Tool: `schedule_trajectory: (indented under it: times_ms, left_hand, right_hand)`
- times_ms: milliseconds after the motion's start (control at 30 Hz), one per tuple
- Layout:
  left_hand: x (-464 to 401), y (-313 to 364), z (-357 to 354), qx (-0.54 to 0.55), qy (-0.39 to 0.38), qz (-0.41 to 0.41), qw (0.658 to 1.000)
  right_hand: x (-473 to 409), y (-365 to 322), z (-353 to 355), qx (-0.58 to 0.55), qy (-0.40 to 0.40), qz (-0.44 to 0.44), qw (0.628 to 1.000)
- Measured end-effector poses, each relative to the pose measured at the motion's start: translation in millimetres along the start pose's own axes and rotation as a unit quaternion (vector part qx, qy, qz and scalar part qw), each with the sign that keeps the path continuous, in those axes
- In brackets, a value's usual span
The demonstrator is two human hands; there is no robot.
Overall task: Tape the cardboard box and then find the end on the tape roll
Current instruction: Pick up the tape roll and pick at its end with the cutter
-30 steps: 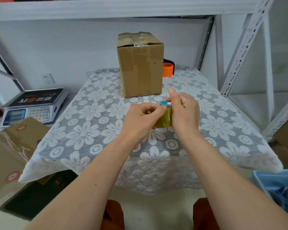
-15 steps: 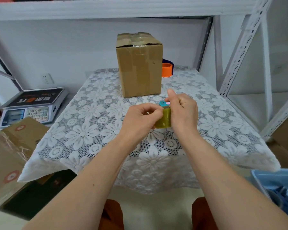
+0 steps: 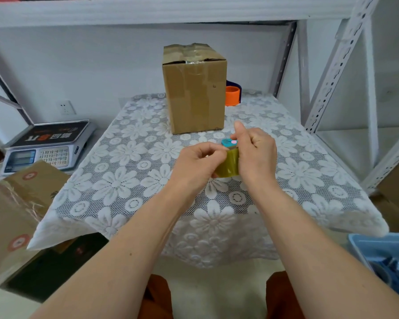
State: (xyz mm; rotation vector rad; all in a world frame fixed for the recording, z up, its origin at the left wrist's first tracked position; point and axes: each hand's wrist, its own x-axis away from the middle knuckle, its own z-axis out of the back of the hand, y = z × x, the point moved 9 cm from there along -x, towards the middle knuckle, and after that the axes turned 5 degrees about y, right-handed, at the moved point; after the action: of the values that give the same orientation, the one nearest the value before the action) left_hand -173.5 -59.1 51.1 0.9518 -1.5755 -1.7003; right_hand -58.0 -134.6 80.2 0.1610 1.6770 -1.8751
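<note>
A brown cardboard box (image 3: 195,88) stands upright at the far middle of the table, its top flaps closed under clear tape. Nearer to me, above the table's middle, I hold a yellowish tape roll (image 3: 228,164) with a teal piece (image 3: 228,143) on top. My right hand (image 3: 256,155) grips the roll from the right, thumb raised. My left hand (image 3: 198,164) holds it from the left, fingertips pinched against its face. Most of the roll is hidden by my fingers.
A white floral lace cloth (image 3: 134,180) covers the table. An orange and dark blue tape dispenser (image 3: 233,95) sits behind the box. A weighing scale (image 3: 46,148) and a cardboard box (image 3: 14,210) are at the left. A blue bin (image 3: 382,256) is at the lower right, with shelf uprights (image 3: 332,65) at the right.
Both hands stay on the tape roll; they and the roll have barely shifted. The cardboard box has not moved.
</note>
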Motion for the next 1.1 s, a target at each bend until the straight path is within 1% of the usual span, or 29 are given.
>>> schedule_trajectory:
  times_ms: [167, 400, 533, 733, 867, 1000, 1100]
  left_hand:
    - [-2.9, -3.9, 0.1, 0.018, 0.007, 0.014, 1.0]
    - [-3.2, -3.9, -6.3, 0.043, -0.038, 0.018, 0.998]
    - [-3.6, -4.9, -5.8, 0.044, -0.032, 0.023, 0.998]
    - [-2.8, -7.6, -8.6, 0.052, -0.042, 0.04, 0.997]
    - [-3.0, -8.8, -7.4, 0.079, -0.058, 0.048, 0.994]
    - [-3.3, -6.6, -8.6, 0.054, -0.056, 0.031, 0.997]
    - [-3.5, -8.5, -11.5, 0.062, -0.063, 0.04, 0.995]
  right_hand:
    - [0.3, -0.5, -0.4, 0.003, 0.0, 0.002, 1.0]
    - [-1.6, -0.8, 1.0, 0.004, 0.005, 0.004, 1.0]
    - [-0.1, 0.0, -1.3, 0.008, -0.001, 0.003, 1.0]
    - [-0.5, -0.1, -1.6, 0.015, -0.003, 0.005, 1.0]
    - [-1.0, 1.2, -3.8, 0.016, -0.002, 0.008, 1.0]
    - [-1.2, 3.9, -4.8, 0.015, -0.007, 0.002, 1.0]
    - [-2.3, 3.3, -3.4, 0.012, -0.006, 0.005, 1.0]
